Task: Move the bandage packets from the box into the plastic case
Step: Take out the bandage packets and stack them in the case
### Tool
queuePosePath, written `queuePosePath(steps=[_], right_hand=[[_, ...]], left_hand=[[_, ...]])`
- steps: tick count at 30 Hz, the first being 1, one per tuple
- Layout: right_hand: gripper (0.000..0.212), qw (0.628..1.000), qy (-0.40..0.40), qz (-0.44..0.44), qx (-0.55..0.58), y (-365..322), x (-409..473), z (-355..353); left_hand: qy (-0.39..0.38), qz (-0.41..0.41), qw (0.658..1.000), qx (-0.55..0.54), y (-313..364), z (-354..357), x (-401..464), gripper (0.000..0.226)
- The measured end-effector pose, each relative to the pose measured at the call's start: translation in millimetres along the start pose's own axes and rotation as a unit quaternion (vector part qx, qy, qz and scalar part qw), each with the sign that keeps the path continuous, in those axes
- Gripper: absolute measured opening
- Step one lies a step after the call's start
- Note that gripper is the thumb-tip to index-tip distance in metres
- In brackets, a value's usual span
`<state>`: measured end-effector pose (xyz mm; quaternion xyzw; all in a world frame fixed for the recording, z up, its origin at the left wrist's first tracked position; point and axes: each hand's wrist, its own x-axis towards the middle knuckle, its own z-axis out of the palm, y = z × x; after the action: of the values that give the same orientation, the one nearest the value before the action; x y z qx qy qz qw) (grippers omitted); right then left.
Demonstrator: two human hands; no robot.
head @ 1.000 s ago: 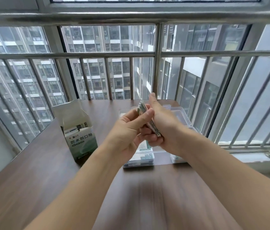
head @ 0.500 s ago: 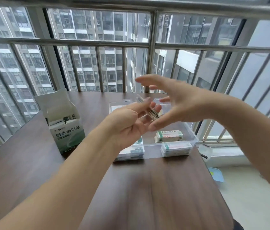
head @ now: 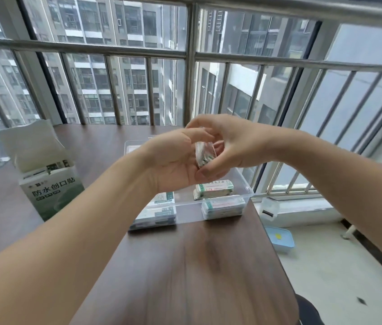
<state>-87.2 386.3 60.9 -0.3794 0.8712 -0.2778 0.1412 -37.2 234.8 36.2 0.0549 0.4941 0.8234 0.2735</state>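
A small stack of bandage packets (head: 204, 156) sits at frame centre, held on edge in the air above the plastic case (head: 244, 184), blurred so that its print cannot be read. The left hand (head: 173, 165) lies palm up beneath and left of the stack, its fingers curled over the top; the right hand (head: 230, 146) closes in from the right, thumb under the stack and fingers arched above, so both hands are clamped on the same bundle. The clear case rests on the dark wooden table (head: 185, 266) just below the hands, lid off or folded back; which cannot be told. Inside it, a loose packet pile (head: 214, 190) lies toward the right rear, a second pile (head: 224, 206) sits against the near right wall, and a third pile (head: 159, 209) occupies the near left corner, partly hidden by the left forearm. The bandage box (head: 49, 181), white and green with printed characters, stands upright at the left of the frame, well apart from the case, its top flap raised and packets showing in the opening. Right of the table edge, on the floor at lower right, a pale blue tray (head: 280, 239) is visible. Window bars (head: 190, 66) and high-rise blocks fill the upper half of the frame.
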Motion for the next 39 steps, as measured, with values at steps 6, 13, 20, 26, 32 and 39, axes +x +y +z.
queuePosePath(steps=[6, 13, 20, 26, 32, 39], right_hand=[[0.056, 0.997, -0.062, 0.036, -0.032, 2.7, -1.3, -8.0], [0.033, 0.993, -0.060, 0.006, -0.101, 29.3, 1.2, -6.0], [0.017, 0.983, 0.004, -0.065, -0.171, 39.2, 7.8, 10.7], [0.020, 0.987, -0.005, -0.038, -0.156, 40.8, 6.1, 9.1], [0.028, 0.984, 0.002, 0.026, -0.178, 47.1, 1.4, 4.4], [0.034, 0.963, 0.023, 0.078, -0.257, 53.2, 0.7, 8.5]], left_hand=[[0.067, -0.094, 0.991, 0.064, -2.3, -10.1, 16.4, 0.014], [0.069, -0.187, 0.979, 0.051, -1.4, -35.8, 31.5, 0.024], [0.075, -0.195, 0.971, 0.117, -5.3, -30.1, 36.1, 0.028], [0.089, -0.169, 0.954, 0.230, -6.7, -24.8, 30.5, 0.029], [0.191, -0.130, 0.870, 0.436, 2.1, -21.9, 15.1, 0.037], [0.226, 0.179, 0.636, 0.716, -3.3, -42.9, 12.3, 0.009]])
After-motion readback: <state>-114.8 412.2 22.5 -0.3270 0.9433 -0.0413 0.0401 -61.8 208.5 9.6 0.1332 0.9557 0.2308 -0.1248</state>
